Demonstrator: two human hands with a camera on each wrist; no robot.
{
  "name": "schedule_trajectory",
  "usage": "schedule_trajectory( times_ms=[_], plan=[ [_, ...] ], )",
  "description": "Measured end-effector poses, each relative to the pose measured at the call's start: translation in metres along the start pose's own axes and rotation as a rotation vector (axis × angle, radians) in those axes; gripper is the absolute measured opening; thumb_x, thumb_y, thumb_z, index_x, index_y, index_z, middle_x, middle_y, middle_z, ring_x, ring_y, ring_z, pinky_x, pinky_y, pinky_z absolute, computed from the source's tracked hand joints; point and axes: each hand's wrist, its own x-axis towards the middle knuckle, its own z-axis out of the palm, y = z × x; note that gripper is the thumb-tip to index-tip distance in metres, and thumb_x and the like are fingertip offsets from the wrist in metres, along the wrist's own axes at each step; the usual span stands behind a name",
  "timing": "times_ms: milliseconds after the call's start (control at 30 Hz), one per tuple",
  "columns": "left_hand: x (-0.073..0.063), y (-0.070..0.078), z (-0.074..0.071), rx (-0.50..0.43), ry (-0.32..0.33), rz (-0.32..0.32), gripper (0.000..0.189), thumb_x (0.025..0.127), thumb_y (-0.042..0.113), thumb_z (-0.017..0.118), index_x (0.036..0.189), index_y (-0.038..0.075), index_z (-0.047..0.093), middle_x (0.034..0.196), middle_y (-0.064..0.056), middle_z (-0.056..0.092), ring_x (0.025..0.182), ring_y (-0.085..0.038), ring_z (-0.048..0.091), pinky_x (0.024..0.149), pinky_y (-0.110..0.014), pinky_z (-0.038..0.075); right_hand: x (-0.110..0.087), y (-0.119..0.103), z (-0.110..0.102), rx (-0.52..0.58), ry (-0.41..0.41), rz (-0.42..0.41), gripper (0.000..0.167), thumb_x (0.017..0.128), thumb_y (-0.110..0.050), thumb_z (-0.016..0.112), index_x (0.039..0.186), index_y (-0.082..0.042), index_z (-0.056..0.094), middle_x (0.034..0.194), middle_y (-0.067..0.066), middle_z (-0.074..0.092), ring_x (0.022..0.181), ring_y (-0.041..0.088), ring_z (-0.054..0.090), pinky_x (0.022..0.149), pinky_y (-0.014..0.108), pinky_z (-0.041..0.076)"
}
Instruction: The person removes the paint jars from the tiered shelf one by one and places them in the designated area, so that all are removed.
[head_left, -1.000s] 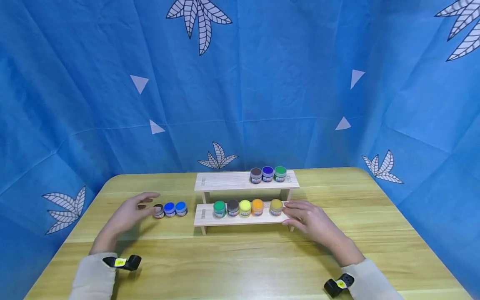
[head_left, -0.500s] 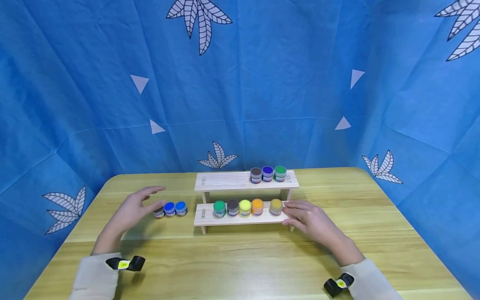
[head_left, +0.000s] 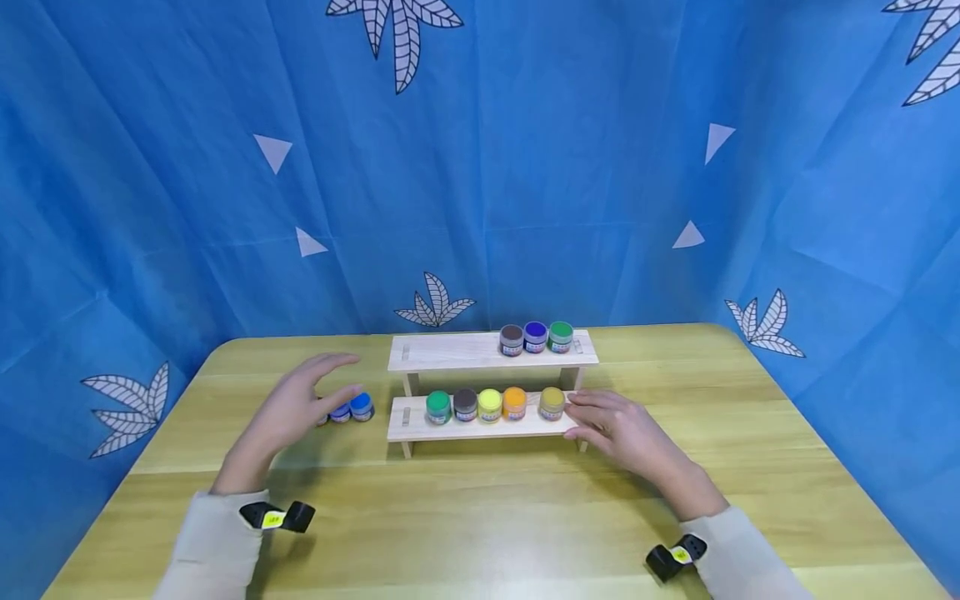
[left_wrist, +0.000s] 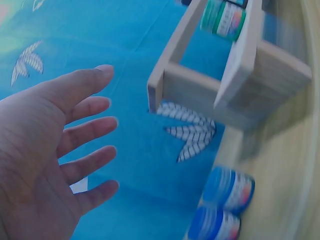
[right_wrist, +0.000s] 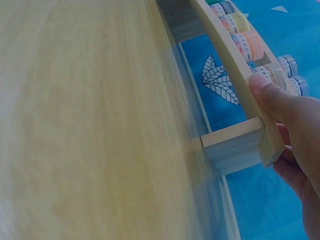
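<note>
My left hand (head_left: 288, 412) is held over the table left of the stepped wooden shelf, fingers spread and nothing between them. Below its fingertips in the head view stand two small blue paint jars (head_left: 362, 407); the hand mostly hides a third jar (head_left: 322, 421). With my right hand (head_left: 626, 429) I grip the right end of the lower shelf board (head_left: 408, 429), thumb (right_wrist: 260, 82) on the front edge. Right by that thumb sits a mustard paint jar (head_left: 552, 404). Farther left on the board, orange (head_left: 514, 403), yellow (head_left: 490, 406), dark grey (head_left: 465, 406) and green jars (head_left: 438, 407) stand in a row.
On the upper shelf board (head_left: 442, 352), brown (head_left: 512, 340), violet (head_left: 536, 337) and green jars (head_left: 560, 337) stand at the right. The wooden table (head_left: 480, 508) extends around the shelf. A blue patterned curtain (head_left: 585, 167) hangs behind and at both sides.
My left hand has moved right and slightly up from the dark jar to over the blue jars. My right hand keeps its place on the board. The head view has tilted slightly down.
</note>
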Motion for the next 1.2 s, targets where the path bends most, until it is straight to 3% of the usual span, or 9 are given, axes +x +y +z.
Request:
schedule_trajectory(
  times_ms=[267, 533, 1033, 1200],
  plan=[
    [0.028, 0.039, 0.004, 0.05, 0.015, 0.061, 0.057, 0.094, 0.046, 0.063, 0.14, 0.014, 0.055, 0.142, -0.014, 0.051, 0.132, -0.039, 0.042, 0.106, -0.061, 0.034, 0.006, 0.001, -0.006, 0.003, -0.006, 0.001, 0.042, 0.083, -0.032, 0.078, 0.117, -0.008, 0.073, 0.123, 0.007, 0.067, 0.115, 0.026, 0.062, 0.096, 0.045, 0.05],
    [0.055, 0.074, 0.017, 0.015, 0.009, 0.144, 0.055, 0.093, 0.05, 0.063, 0.139, 0.021, 0.056, 0.142, -0.006, 0.052, 0.133, -0.031, 0.042, 0.105, -0.057, 0.037, 0.005, 0.003, -0.006, 0.0, 0.017, -0.001, 0.041, 0.081, -0.029, 0.079, 0.116, -0.008, 0.073, 0.122, 0.008, 0.067, 0.114, 0.027, 0.062, 0.095, 0.046, 0.05],
    [0.088, 0.117, 0.057, 0.056, -0.075, 0.135, 0.055, 0.094, 0.053, 0.059, 0.14, 0.024, 0.055, 0.146, -0.004, 0.048, 0.139, -0.03, 0.036, 0.111, -0.057, 0.029, 0.001, 0.0, -0.003, 0.017, -0.002, 0.02, 0.042, 0.083, -0.032, 0.078, 0.117, -0.009, 0.073, 0.124, 0.007, 0.066, 0.115, 0.027, 0.061, 0.097, 0.045, 0.049],
    [0.098, 0.126, 0.067, 0.076, -0.082, 0.157, 0.052, 0.094, 0.049, 0.062, 0.138, 0.021, 0.057, 0.141, -0.003, 0.053, 0.137, -0.027, 0.039, 0.112, -0.05, 0.032, 0.001, -0.001, -0.001, 0.018, -0.002, 0.017, 0.042, 0.082, -0.032, 0.078, 0.117, -0.009, 0.073, 0.123, 0.007, 0.067, 0.115, 0.026, 0.061, 0.097, 0.045, 0.049]
  ],
)
